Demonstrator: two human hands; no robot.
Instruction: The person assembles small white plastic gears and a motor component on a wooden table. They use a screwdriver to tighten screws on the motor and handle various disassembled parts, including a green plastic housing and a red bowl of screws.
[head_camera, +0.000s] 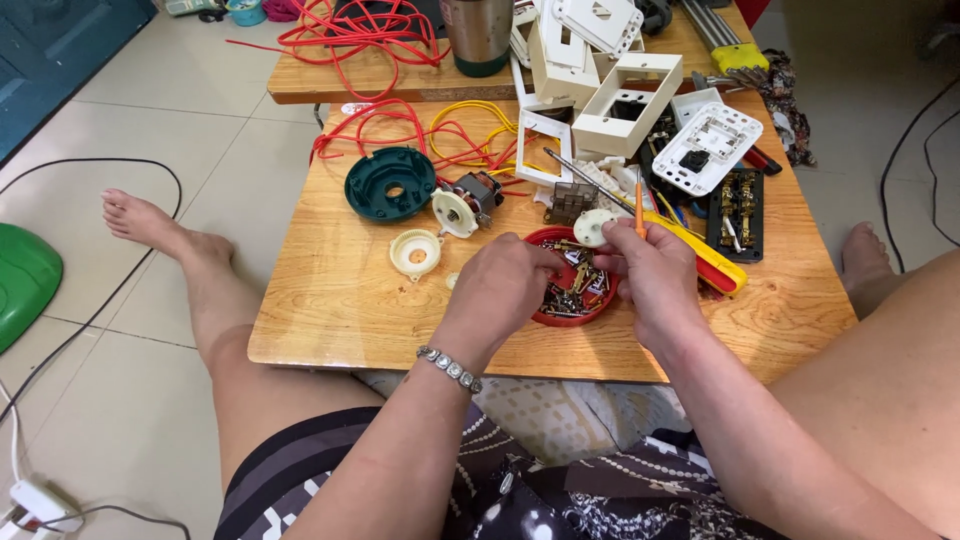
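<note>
Left hand (505, 285) is digging, fingers curled, into the red screw dish (570, 312); right hand (655, 275) is pinching an orange screwdriver (639, 212). Likely picking a screw; next needs a fine pinch.

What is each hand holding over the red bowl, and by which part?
The right hand grips a thin orange tool by its lower end. The left hand reaches into the red bowl; its hold cannot be told.

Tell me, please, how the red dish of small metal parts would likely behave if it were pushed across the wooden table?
The red dish looks shallow and wide, so it would probably slide rather than tip. Heaped with screws and metal bits, it is likely heavy for its size. The loose pieces would probably rattle and could spill over the low rim if shoved; both hands are over it.
</note>
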